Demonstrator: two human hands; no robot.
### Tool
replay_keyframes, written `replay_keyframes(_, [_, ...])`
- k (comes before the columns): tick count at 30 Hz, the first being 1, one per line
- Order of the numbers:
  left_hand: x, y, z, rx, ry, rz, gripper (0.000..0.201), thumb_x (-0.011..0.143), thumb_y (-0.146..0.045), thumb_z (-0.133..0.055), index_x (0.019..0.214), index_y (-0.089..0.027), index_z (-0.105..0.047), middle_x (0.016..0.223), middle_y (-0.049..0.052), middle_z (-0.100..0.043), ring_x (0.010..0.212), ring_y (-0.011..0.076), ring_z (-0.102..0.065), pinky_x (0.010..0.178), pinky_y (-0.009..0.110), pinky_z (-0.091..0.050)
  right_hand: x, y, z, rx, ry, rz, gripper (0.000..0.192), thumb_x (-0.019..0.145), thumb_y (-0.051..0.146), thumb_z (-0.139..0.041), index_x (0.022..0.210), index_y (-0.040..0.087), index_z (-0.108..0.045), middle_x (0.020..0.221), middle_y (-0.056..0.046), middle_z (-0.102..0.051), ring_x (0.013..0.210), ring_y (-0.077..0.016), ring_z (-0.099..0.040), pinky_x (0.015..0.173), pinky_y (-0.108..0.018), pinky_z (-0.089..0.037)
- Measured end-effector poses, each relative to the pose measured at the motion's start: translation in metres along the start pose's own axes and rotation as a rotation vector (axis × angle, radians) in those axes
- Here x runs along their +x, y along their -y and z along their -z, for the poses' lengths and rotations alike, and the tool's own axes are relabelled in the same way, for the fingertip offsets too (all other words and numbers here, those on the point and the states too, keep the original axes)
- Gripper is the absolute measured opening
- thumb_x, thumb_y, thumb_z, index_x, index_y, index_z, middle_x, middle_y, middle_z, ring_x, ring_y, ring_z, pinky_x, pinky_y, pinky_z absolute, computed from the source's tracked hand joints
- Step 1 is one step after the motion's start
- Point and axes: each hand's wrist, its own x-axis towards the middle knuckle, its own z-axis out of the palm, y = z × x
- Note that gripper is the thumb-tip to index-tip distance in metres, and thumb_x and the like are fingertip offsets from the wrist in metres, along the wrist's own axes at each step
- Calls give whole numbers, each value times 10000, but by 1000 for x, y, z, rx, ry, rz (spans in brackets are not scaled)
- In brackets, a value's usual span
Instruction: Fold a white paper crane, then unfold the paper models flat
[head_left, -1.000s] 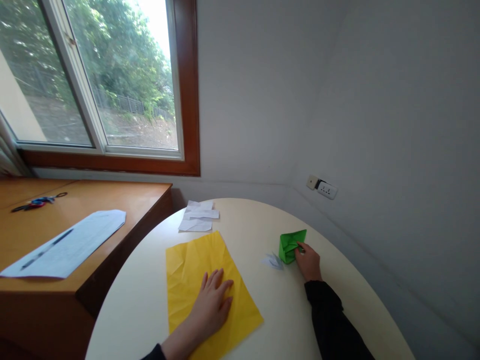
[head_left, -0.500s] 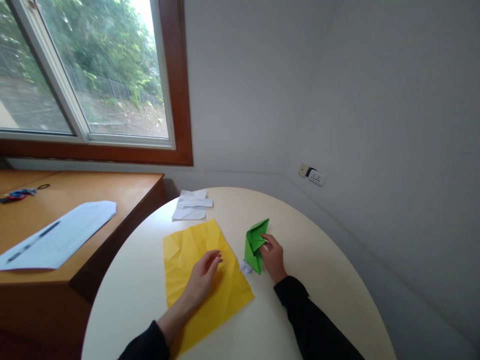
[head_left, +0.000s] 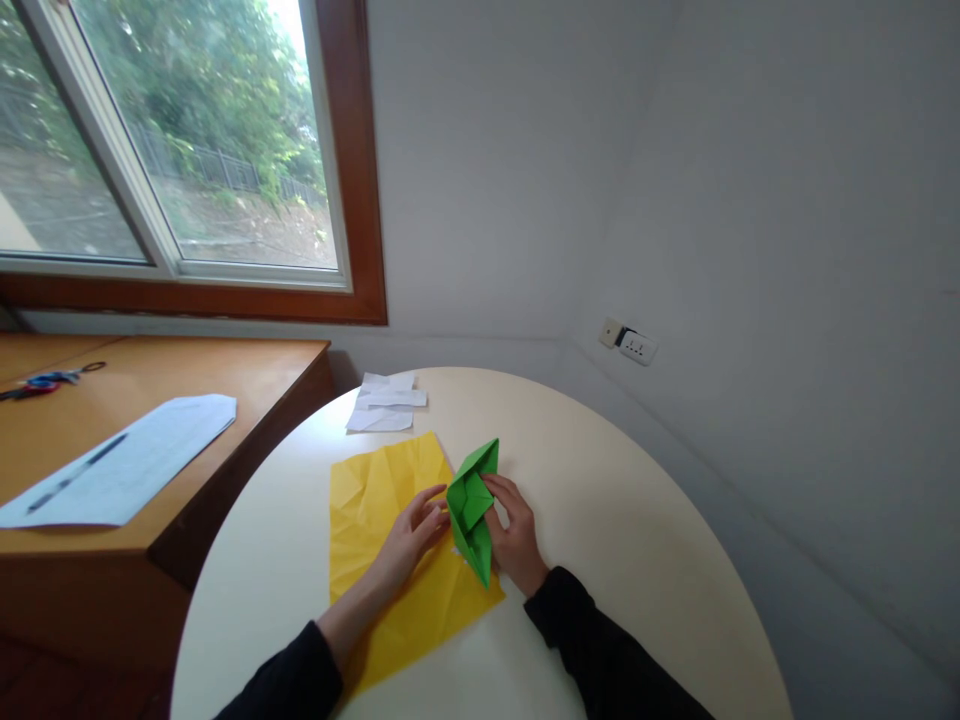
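A folded green paper piece [head_left: 472, 505] stands tilted over the right edge of a creased yellow sheet [head_left: 379, 490] on the round cream table [head_left: 600, 520]. My right hand [head_left: 514, 534] grips its right side with thumb and fingers. My left hand [head_left: 415, 530] rests over the yellow sheet, and its fingertips touch the green piece's left edge. Both sleeves are dark.
Several small white paper pieces [head_left: 385, 405] lie at the table's far edge. A wooden desk [head_left: 187, 370] to the left carries a white sheet [head_left: 127, 458] with a pen [head_left: 73, 473] and scissors [head_left: 41, 380]. Window behind, wall socket [head_left: 634, 345] right.
My right hand has carried the green piece leftward from the table's right side onto the yellow sheet. My left hand lifted off flat and its fingers now meet the green piece.
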Motion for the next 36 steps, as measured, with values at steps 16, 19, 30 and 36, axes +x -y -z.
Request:
replay_keyframes(16, [4, -4, -1, -126, -110, 31, 302, 553, -289, -773, 795, -127, -691, 751, 62, -689, 671, 148, -593, 669, 248, -430, 2, 13, 2, -99, 153, 357, 463, 778, 62, -466, 1207, 234, -487, 1168, -89, -563, 1159, -231, -471, 944, -442, -446])
replay_keyframes(19, [5, -3, 1, -113, -111, 26, 268, 569, -297, -768, 757, -125, -685, 720, 57, -685, 648, 138, -588, 658, 239, -428, 2, 13, 2, -152, 92, 346, 405, 765, 68, -484, 1133, 230, -532, 1125, -97, -551, 1100, -237, -493, 902, -445, -464])
replay_keyframes(30, [7, -4, 7, -122, -112, -11, 258, 596, -316, -750, 767, -132, -691, 732, 58, -693, 663, 150, -607, 670, 249, -449, 1, 8, 0, -169, 62, 286, 332, 805, 99, -478, 1097, 233, -562, 1066, -86, -591, 1035, -222, -526, 868, -425, -470])
replay_keyframes(36, [7, -4, 6, -98, -118, -22, 267, 611, -321, -734, 789, -127, -690, 744, 67, -694, 681, 164, -616, 680, 260, -453, 0, 5, -1, -156, 112, 237, 356, 840, 134, -449, 1176, 233, -515, 1064, -100, -583, 1012, -231, -534, 853, -437, -481])
